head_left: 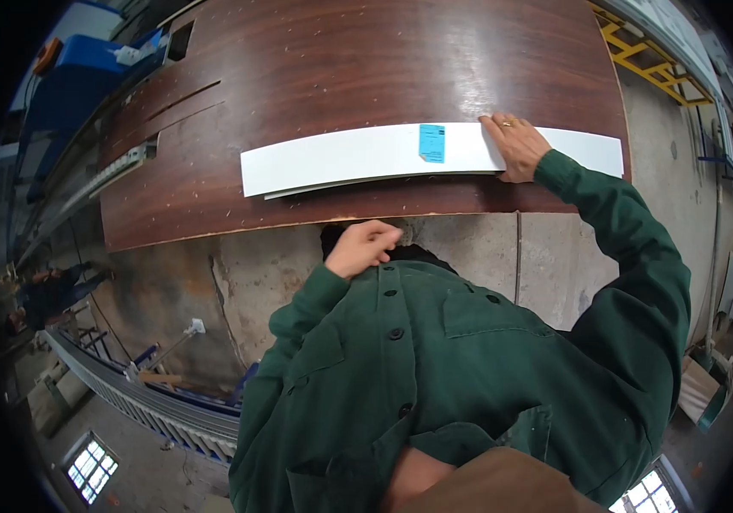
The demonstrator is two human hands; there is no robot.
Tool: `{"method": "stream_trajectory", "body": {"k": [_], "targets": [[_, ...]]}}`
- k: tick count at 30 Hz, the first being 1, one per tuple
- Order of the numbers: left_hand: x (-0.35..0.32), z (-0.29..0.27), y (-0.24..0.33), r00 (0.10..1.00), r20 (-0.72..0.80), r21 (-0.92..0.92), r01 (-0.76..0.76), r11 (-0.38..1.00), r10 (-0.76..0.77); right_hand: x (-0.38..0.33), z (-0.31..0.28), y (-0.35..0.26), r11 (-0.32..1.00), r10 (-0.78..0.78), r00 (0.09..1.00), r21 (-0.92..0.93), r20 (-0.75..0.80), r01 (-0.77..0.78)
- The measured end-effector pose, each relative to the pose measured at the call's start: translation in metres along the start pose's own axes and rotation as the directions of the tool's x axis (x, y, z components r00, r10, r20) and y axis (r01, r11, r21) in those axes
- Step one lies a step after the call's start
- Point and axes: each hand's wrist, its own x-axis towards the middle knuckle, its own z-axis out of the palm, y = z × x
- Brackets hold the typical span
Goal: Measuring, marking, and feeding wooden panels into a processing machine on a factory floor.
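right hand [516, 145] flat, fingers spread, palm down on the long white laminated board strips [366, 158]. not gripping, just pressing. there look to be two strips stacked, the lower one peeking out along the near edge at the left end. the stack lies lengthwise along the near edge of the dark red-brown wood-grain bench [341, 60], set back a little from the lip. a small blue rectangular label [431, 143] sits on the top strip, just left of my right hand.

left hand [365, 246] curled into a loose fist, holding nothing i can see, off the bench, hanging just below its near edge over the grey concrete floor [255, 282]. my green button-up work jacket [435, 376] fills the lower frame.

step, as i read it: steadying or squaring up the stack against the bench top, right hand as the hold-down near its right end. left end of the strips is unsupported by any hand.

next move probably calls for the left hand to come up onto the left end so both ends are controlled before sliding or lifting. long thin strips like these will likely flex and fan apart if moved from one end only.

bench's far left corner has slots cut in it and a grey metal rail [118, 167] along the left edge, well apart from the strips.
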Motion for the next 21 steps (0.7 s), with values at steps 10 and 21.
{"method": "stream_trajectory", "body": {"k": [10, 21], "targets": [[0.019, 0.011, -0.015, 0.946, 0.319, -0.166, 0.115, 0.979, -0.057, 0.064, 0.004, 0.031, 0.794, -0.013, 0.915, 0.56, 0.403, -0.235], [0.061, 0.077, -0.06, 0.985, 0.16, -0.929, 0.127, 0.347, 0.068, 0.046, 0.01, -0.059, 0.784, -0.073, 0.963, 0.612, 0.258, -0.105]]}}
